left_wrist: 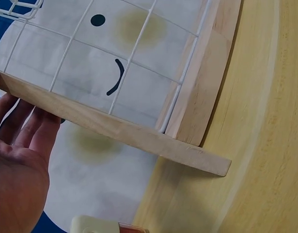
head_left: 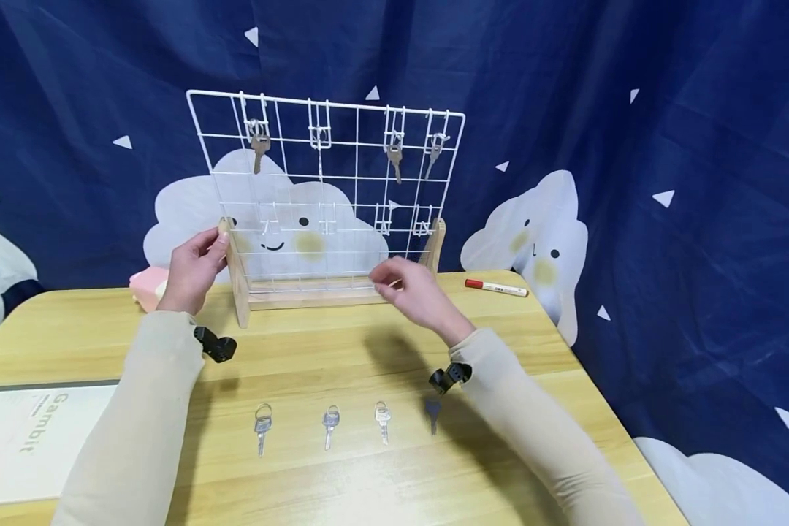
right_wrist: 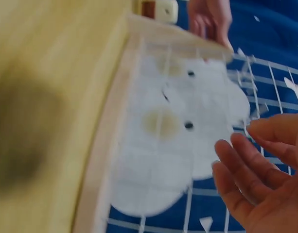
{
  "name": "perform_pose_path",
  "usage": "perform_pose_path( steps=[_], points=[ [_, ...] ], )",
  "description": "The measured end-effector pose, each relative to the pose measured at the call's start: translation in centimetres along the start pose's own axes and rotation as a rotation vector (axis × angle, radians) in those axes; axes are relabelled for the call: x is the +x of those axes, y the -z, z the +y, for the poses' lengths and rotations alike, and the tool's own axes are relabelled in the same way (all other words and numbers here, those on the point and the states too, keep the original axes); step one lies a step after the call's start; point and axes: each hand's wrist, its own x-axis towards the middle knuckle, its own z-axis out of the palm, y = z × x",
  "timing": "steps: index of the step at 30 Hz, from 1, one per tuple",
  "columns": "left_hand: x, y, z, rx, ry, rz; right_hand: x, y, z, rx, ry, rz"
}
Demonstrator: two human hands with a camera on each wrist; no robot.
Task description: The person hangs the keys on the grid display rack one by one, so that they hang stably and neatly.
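A white wire grid rack [head_left: 357, 176] stands in a wooden frame on the table. My left hand [head_left: 195, 268] grips the top of its left wooden post [left_wrist: 110, 122], with the thumb on one side and fingers on the other. In front of the grid's lower right part is my right hand [head_left: 413, 291], its fingers loosely bent and nothing between them in the right wrist view. From upper hooks hang a brass-coloured key [head_left: 260, 148], another key [head_left: 395, 161] and a silver key [head_left: 434, 156]. Several keys lie in a row on the table, among them a ringed key [head_left: 263, 427] and a dark key [head_left: 432, 416].
A red-capped marker [head_left: 496, 288] lies at the back right of the table [head_left: 289, 358]. To the left are a white box [head_left: 33, 446] and a pink object [head_left: 148, 287], partly behind my left hand. A dark blue curtain [head_left: 532, 80] hangs behind.
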Motion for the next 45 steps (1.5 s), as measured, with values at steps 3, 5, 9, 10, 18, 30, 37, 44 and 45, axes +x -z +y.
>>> perform_pose_path(
  steps=[3, 5, 9, 10, 18, 30, 37, 44, 45],
  points=[
    [0.0, 0.1, 0.1, 0.009, -0.001, -0.006, -0.3, -1.8, -0.7, 0.01, -0.002, -0.118],
    [0.0, 0.1, 0.1, 0.012, -0.002, -0.008, -0.4, -2.9, -1.2, 0.024, -0.004, -0.187],
    [0.0, 0.2, 0.1, 0.007, -0.001, 0.003, -0.6, -5.1, -2.2, 0.026, 0.007, -0.293],
    [0.1, 0.2, 0.0, 0.0, 0.0, 0.006, -0.6, -5.6, -2.5, 0.022, 0.009, -0.313],
    [0.0, 0.0, 0.2, 0.004, 0.022, 0.012, -1.1, -8.9, -4.3, 0.011, 0.031, -0.452],
    [-0.2, -0.1, 0.5, -0.003, 0.043, 0.041, -1.2, -13.8, -6.1, -0.062, 0.054, -0.549],
    [-0.1, -0.1, 0.3, -0.046, 0.038, 0.056, -1.2, -15.7, -7.0, -0.194, 0.025, -0.594],
    [-0.2, -0.1, 0.2, -0.093, 0.056, 0.052, -1.1, -17.2, -7.4, -0.366, 0.078, -0.644],
    [-0.2, -0.1, 0.2, -0.11, 0.059, 0.051, -1.1, -17.4, -7.4, -0.377, 0.079, -0.649]
  ],
)
